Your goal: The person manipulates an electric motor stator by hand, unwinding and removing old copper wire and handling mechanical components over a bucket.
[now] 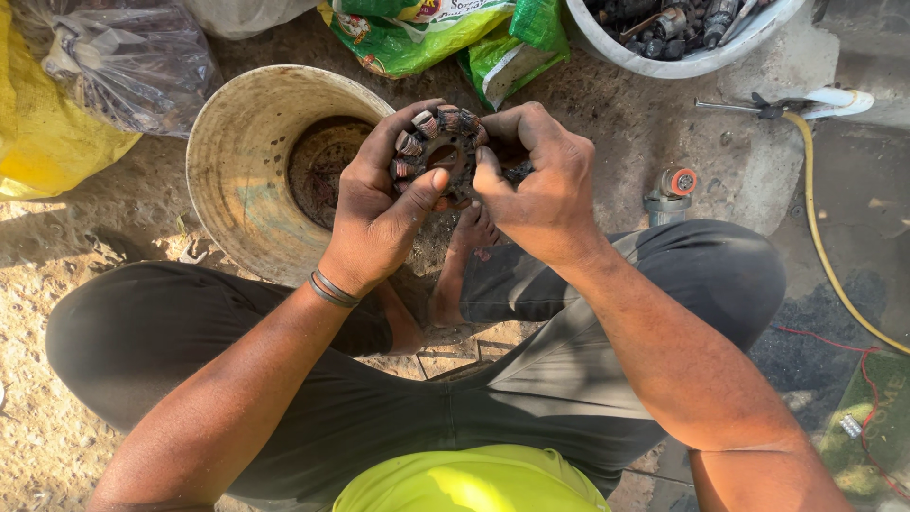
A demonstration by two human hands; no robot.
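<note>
Head view showed you holding the round wound stator ring (pixel 442 152) between your 2 hands, above your crossed legs and just right of the worn bucket (pixel 248 171). Your left hand (pixel 384 204) was curled shut on its left rim with the thumb laid across the near edge, and your right hand (pixel 536 180) was closed on its right rim, so both sat equally close. The ring had no long axis; its flat face tilted up toward you, its hole pointing at the camera.
</note>
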